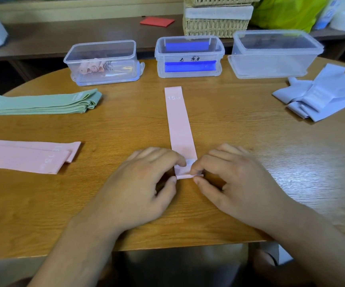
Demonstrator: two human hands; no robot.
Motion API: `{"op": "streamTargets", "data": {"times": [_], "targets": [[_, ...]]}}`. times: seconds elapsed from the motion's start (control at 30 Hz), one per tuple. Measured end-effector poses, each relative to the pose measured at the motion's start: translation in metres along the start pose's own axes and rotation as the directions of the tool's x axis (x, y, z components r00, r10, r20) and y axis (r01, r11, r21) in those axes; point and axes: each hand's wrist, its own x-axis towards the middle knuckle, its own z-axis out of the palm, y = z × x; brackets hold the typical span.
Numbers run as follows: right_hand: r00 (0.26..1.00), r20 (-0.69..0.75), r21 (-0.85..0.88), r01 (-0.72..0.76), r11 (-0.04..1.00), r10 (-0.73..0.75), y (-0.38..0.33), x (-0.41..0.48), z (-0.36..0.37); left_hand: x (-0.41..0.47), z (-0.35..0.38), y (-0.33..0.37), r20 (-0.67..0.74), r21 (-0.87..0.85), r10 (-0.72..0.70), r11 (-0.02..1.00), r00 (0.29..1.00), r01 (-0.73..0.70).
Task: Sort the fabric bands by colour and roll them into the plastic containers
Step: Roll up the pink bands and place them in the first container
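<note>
We pinch the near end of the pink band (178, 125) on both sides. The left grip (142, 183) and right grip (235, 183) each hold its first small fold between thumb and forefinger, toward the desk's (250, 125) near edge. The band lies flat, running straight toward the far edge. Along that edge we see the left container (103, 61) with pink rolls, the middle container (188, 56) with blue bands, and the right container (275, 54). Green bands (41, 102) and a pink stack (26, 156) lie by the left edge, lilac bands (320, 96) by the right.
</note>
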Motion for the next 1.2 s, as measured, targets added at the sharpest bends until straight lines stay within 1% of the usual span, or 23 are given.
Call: {"op": "streamTargets", "data": {"times": [0.1,0.2,0.33,0.43,0.57,0.67,0.87,1.07,1.2], "targets": [[1.0,0.002,0.001,-0.01,1.0,0.01,0.0005,0.0003,0.0,-0.0011,-0.0009,0.0011,-0.001,-0.014,0.008,1.0,1.0,-0.008],[1.0,0.002,-0.016,0.004,1.0,-0.004,0.0006,0.0,0.0005,-0.001,-0.0002,0.0007,0.005,0.024,0.024,0.999,1.0,-0.025],[1.0,-0.019,-0.011,0.003,1.0,-0.003,0.0006,0.0002,0.0011,-0.0028,-0.0007,0.0006,-0.026,-0.03,0.089,0.996,0.996,-0.09],[0.999,-0.03,-0.014,-0.015,1.0,0.015,0.0003,0.0005,0.0011,-0.0019,0.0005,0.0,-0.02,-0.005,0.118,0.993,0.993,-0.118],[0.998,-0.036,-0.024,-0.06,0.998,0.059,-0.0001,-0.0002,0.0,-0.0012,0.0017,-0.0021,-0.048,0.029,0.102,0.995,0.994,-0.1],[0.998,-0.019,-0.033,-0.067,0.997,0.066,0.0006,0.0003,0.0002,-0.0013,0.0025,-0.0033,-0.047,0.034,0.102,0.994,0.994,-0.1],[0.999,-0.011,-0.03,-0.046,0.999,0.045,0.0007,-0.0015,-0.0003,-0.0013,0.0047,-0.0057,-0.045,-0.024,0.135,0.99,0.99,-0.136],[0.999,-0.02,-0.007,-0.03,1.0,0.03,0.0014,-0.0019,-0.0008,-0.0017,0.0044,-0.0045,-0.047,-0.049,0.132,0.99,0.99,-0.135],[0.998,-0.027,0.045,-0.048,0.998,0.049,0.0005,-0.0011,-0.0028,-0.0003,0.0048,-0.0032,-0.054,-0.07,0.124,0.989,0.991,-0.128]]}}
